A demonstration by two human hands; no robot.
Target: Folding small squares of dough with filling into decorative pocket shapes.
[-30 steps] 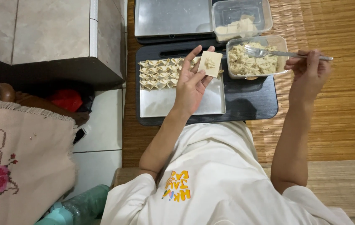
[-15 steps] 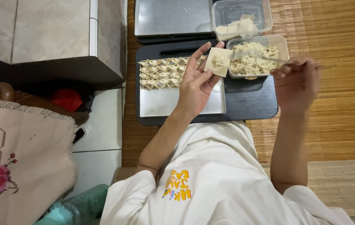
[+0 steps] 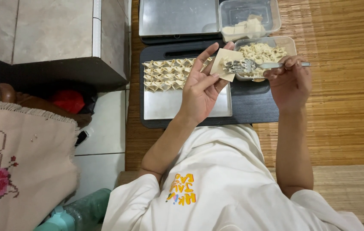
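My left hand (image 3: pixel 202 85) is raised palm up over a metal tray (image 3: pixel 165 107) and holds a square dumpling wrapper (image 3: pixel 224 60) on its fingers. My right hand (image 3: pixel 290 79) grips a metal fork (image 3: pixel 259 65) whose tines, loaded with filling, rest on the wrapper. Just behind is a clear plastic tub of pale minced filling (image 3: pixel 264 50). Rows of several folded dumplings (image 3: pixel 165 73) fill the far part of the tray.
The tray sits on a black board (image 3: pixel 254 109) on a woven bamboo mat (image 3: pixel 344 85). Farther back are a second metal tray (image 3: pixel 177 17) and a clear tub of wrappers (image 3: pixel 248 19). A tiled step (image 3: pixel 53 30) and an embroidered cloth (image 3: pixel 19 162) lie to the left.
My right hand took the fork out of the filling tub, drew back to the right, then brought the loaded fork onto the wrapper. My left hand stayed raised with the wrapper.
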